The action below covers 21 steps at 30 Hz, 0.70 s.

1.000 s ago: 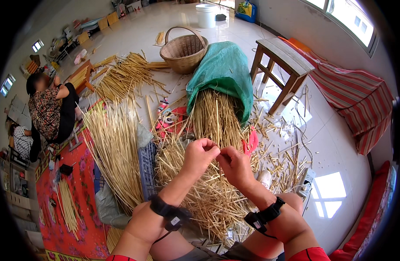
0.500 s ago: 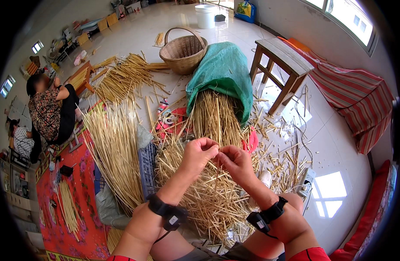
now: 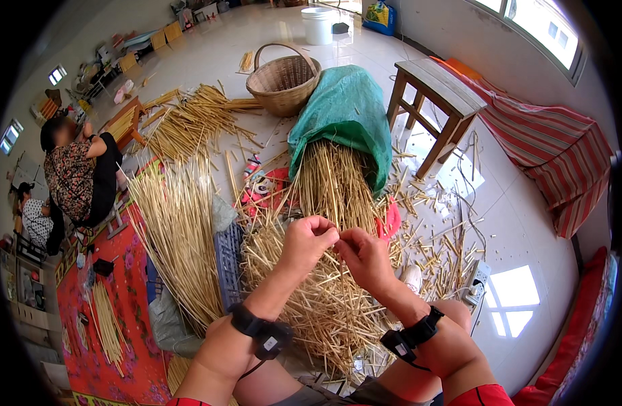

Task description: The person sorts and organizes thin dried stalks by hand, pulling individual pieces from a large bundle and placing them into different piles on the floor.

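Left hand (image 3: 306,242) and right hand (image 3: 365,254) meet at a thin stalk (image 3: 341,281)

At far left, a person in a floral top (image 3: 71,172) sits beside a red flowered cloth (image 3: 145,352), on which a small bundle of pale stalks (image 3: 106,325) lies. Next comes a tall sheaf of long straw (image 3: 175,237), leaning beside a blue crate (image 3: 228,264); beyond it, more cut stalks (image 3: 189,128) spread on the floor near a wicker basket (image 3: 277,98).

In the middle, the left hand's thumb and forefinger are pressed together in a close pinch. The right hand, just beside it, is closed the same way with its fingers curled. The thin stalk is at their fingertips, its lower part running down in front of a heap of loose straw (image 3: 311,311); the fingers hide exactly where each one grips.

Behind the hands, a green sack (image 3: 341,98) lies with its mouth toward them, full of straw. To the right stand a wooden stool (image 3: 443,88) and, along the wall, a red striped cloth (image 3: 547,155).
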{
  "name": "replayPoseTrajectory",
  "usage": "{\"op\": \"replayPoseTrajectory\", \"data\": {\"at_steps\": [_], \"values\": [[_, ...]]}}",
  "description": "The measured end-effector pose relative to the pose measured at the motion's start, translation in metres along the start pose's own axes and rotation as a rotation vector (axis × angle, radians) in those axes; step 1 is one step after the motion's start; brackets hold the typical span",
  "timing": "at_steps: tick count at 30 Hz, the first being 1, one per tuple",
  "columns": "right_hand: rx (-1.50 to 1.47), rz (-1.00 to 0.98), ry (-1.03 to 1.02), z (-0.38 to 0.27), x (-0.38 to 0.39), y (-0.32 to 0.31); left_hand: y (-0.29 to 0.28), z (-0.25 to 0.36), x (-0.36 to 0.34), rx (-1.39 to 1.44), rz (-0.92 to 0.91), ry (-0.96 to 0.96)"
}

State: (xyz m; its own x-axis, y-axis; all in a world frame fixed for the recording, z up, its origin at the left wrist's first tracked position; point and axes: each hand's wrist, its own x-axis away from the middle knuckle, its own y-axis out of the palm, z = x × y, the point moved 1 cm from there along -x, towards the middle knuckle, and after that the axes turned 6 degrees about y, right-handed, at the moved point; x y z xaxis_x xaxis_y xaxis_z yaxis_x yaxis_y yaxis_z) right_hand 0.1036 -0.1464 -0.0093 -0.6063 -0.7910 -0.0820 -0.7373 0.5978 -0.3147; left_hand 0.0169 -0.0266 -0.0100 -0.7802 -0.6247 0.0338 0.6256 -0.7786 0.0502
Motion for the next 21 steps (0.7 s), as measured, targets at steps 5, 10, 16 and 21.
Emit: {"op": "replayPoseTrajectory", "data": {"at_steps": [5, 10, 16, 21], "values": [[-0.014, -0.006, 0.014, 0.000, 0.000, 0.001, 0.000, -0.003, -0.001, 0.048, 0.001, 0.002], [-0.070, -0.034, 0.038, 0.004, 0.000, 0.002, 0.000, -0.004, -0.001, 0.099, -0.007, -0.026], [-0.431, -0.241, 0.211, 0.009, -0.006, -0.002, -0.002, 0.003, 0.000, 0.136, -0.045, -0.024], [-0.546, -0.320, 0.288, 0.004, -0.007, -0.007, -0.002, 0.007, 0.000, 0.183, -0.073, -0.049]]}}
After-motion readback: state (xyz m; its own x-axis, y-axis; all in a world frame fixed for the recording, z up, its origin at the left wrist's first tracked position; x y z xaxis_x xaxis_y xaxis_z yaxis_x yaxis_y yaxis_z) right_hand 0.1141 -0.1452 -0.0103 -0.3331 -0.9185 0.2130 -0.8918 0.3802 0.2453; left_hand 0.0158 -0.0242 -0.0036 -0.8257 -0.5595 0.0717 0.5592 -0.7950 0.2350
